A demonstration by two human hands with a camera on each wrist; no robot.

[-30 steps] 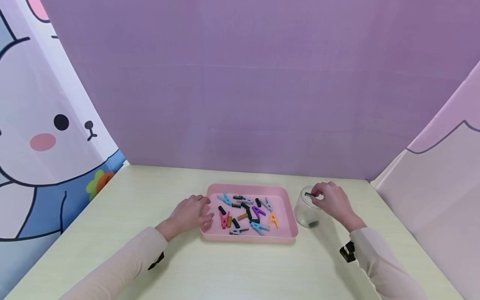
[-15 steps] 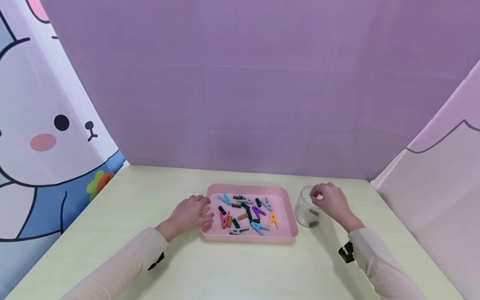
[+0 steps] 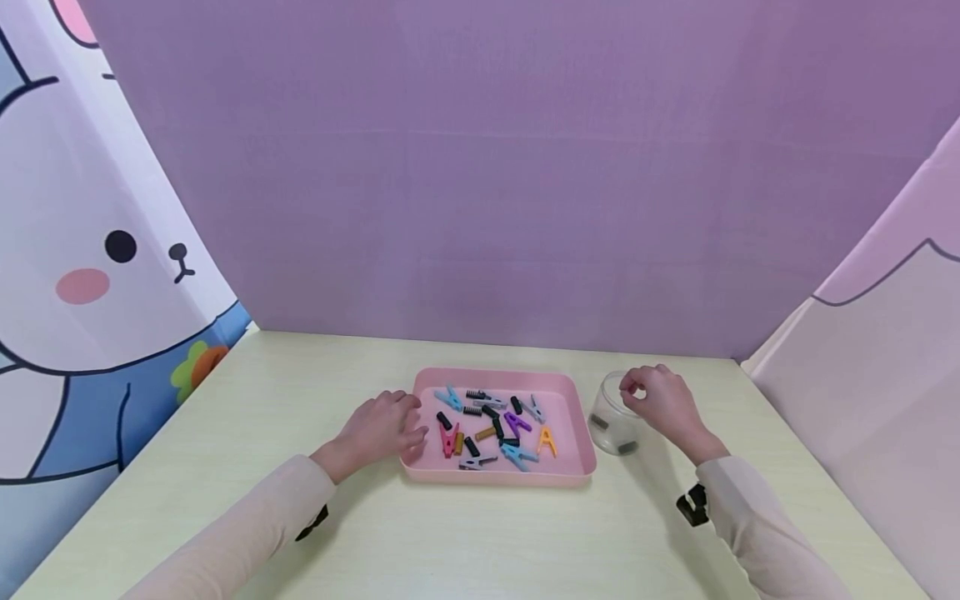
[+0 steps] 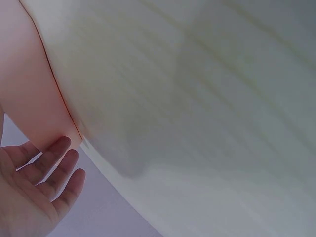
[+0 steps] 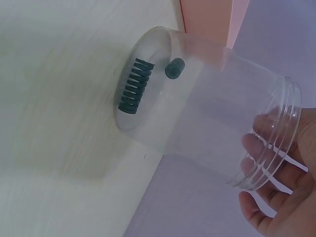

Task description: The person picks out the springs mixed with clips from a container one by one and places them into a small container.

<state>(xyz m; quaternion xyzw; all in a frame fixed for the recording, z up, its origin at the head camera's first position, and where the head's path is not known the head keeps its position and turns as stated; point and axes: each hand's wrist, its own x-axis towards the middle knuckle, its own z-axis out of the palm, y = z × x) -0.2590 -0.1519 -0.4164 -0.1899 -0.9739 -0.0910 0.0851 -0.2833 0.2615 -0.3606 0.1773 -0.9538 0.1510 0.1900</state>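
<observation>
My right hand [image 3: 663, 406] is at the mouth of a clear jar [image 3: 613, 432], fingers loosely bent and nothing seen between them. Inside the jar, one dark green coil spring [image 5: 134, 86] lies along the bottom, and a second spring [image 5: 175, 68] shows end-on beside it. My left hand [image 3: 381, 425] touches the left rim of a pink tray [image 3: 495, 477], its fingers relaxed over the edge. Black springs [image 3: 472, 411] and brown springs [image 3: 486, 433] lie in the tray, mixed with clothespins in pink [image 3: 448, 442], blue [image 3: 517, 455], purple [image 3: 516, 423], yellow [image 3: 547, 440] and grey.
The jar stands just right of the tray on a pale wooden table [image 3: 465, 542]. A purple cloth [image 3: 480, 208] rises behind the table. Printed cartoon cloths hang at the left [image 3: 82, 208] and right sides.
A dark spring pinched in my right hand a second ago has dropped into the jar and now lies near its left wall. The left hand and tray have stayed put.
</observation>
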